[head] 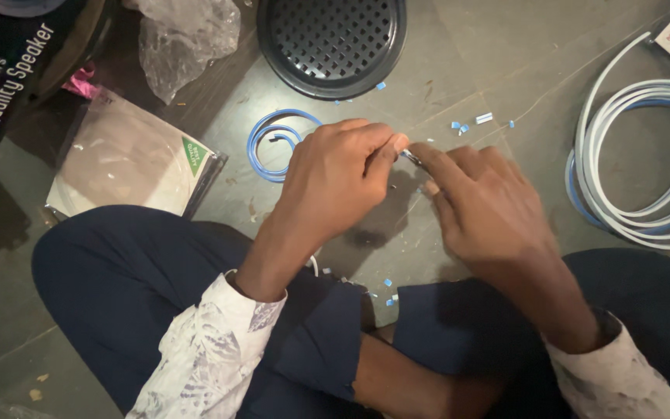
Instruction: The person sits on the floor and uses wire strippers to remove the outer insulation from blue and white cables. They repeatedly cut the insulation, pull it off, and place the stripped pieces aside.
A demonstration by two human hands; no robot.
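Small metal piece [411, 157] pinched between left hand [335, 178] and right hand [482, 206] (both grips closed on it).

Person wears dark navy trousers [126, 287] and a white long-sleeved shirt with faint grey floral print, left sleeve [207, 349] and right sleeve [622, 372] cuffed at wrists.

Left hand [335, 174], right hand [482, 203] pinch small metal piece [410, 157].

Dim grey floor [505, 46], scuffed and littered with small blue scraps [463, 126]; light falls unevenly, darker at the left edge.
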